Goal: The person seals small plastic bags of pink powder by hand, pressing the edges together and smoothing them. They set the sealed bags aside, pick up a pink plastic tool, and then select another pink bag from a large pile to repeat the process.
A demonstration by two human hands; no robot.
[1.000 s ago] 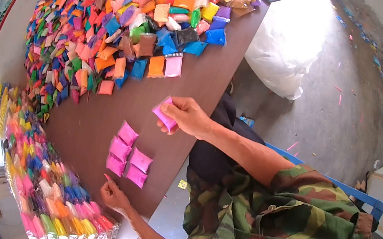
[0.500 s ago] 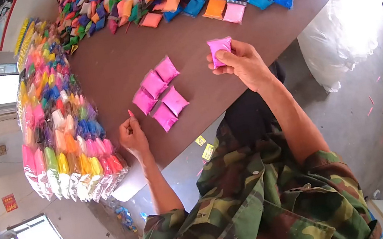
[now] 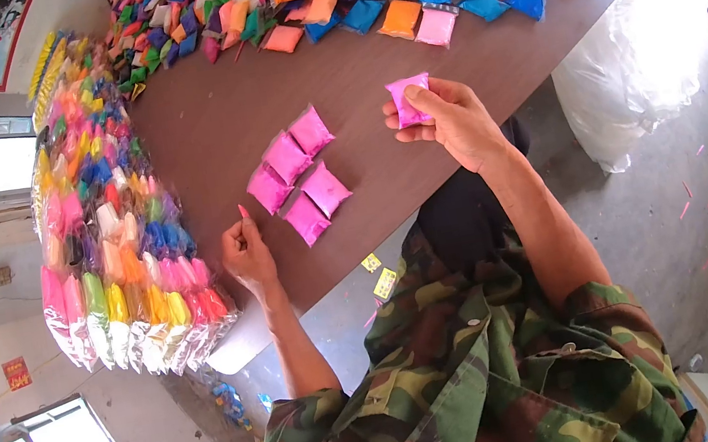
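Observation:
My right hand (image 3: 452, 122) grips a small pink packet (image 3: 410, 101) between thumb and fingers, above the brown table. Near the table's front edge at the left is my left hand (image 3: 248, 254), its fingers curled round something thin with a pinkish-red tip (image 3: 243, 211). Between my hands, several pink packets lie flat in two adjoining rows, among them an upper one (image 3: 310, 130) and a lower one (image 3: 307, 220). The left hand is beside the lower row and apart from it.
A heap of packets in many colours (image 3: 320, 6) covers the table's far side. Stacked filled bags (image 3: 122, 248) line the left edge. The brown tabletop (image 3: 198, 116) ends along a diagonal edge before my body. A large clear plastic bag (image 3: 597, 90) stands at the right.
My right thumb has shifted upward on the pink packet, and more of the packet's lower part shows. The left hand has hardly moved.

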